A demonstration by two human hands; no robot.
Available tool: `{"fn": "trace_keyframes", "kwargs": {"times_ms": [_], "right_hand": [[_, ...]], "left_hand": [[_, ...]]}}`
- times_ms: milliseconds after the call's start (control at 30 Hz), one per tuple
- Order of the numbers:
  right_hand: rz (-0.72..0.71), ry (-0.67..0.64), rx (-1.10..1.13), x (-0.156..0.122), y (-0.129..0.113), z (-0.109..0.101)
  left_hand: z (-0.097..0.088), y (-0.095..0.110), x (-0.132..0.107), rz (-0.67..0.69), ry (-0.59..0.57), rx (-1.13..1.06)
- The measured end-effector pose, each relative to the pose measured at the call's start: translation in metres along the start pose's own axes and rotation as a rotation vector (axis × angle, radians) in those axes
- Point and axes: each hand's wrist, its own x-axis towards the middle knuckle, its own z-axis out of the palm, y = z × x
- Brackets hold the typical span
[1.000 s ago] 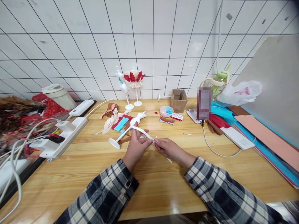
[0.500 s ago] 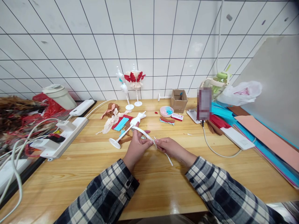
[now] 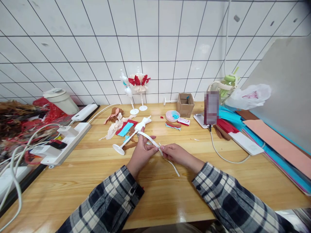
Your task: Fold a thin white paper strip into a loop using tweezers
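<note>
A narrow white strip (image 3: pixel 148 138) runs between my two hands, and its loose tail hangs down to the right over the table. My left hand (image 3: pixel 141 155) pinches the strip between thumb and fingers. Close against it, my right hand (image 3: pixel 176 152) pinches the same strip with thumb and forefinger; the fingertips nearly meet. Just behind my left hand, a small white mannequin on a stand (image 3: pixel 143 123) lies tilted, its round base (image 3: pixel 118 149) on the table to the left. Paper scraps (image 3: pixel 125 129) in blue, red, cream and brown lie beside it.
Two small mannequins stand by the tiled wall, one with a red and cream paper dress (image 3: pixel 140 82). A pink bowl (image 3: pixel 170 119), a cardboard box (image 3: pixel 185 106) and a red-white card (image 3: pixel 183 121) lie behind. A power strip (image 3: pixel 69 142) is left; a phone (image 3: pixel 212 108) and paper sheets (image 3: pixel 279 136) are right.
The strip's loose tail has shifted slightly lower. Both hands keep their pinch in nearly the same place, and the view has moved a touch.
</note>
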Motion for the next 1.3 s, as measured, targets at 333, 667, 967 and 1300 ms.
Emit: {"fn": "trace_keyframes", "kwargs": {"times_ms": [333,667,967,1300], "right_hand": [[-0.082,0.036,-0.051,-0.005,-0.010,0.001],[-0.109,0.039,-0.041,-0.006,-0.014,0.001],[-0.078,0.009,0.068,-0.002,-0.006,0.002],[0.032,0.026,0.159,-0.008,-0.014,0.003]], "left_hand": [[0.002,0.001,-0.001,0.046,0.035,0.036],[0.003,0.003,-0.002,0.062,0.049,-0.003],[0.004,0.004,-0.002,0.046,0.052,-0.007],[0.002,0.002,0.000,0.014,0.042,-0.055]]}}
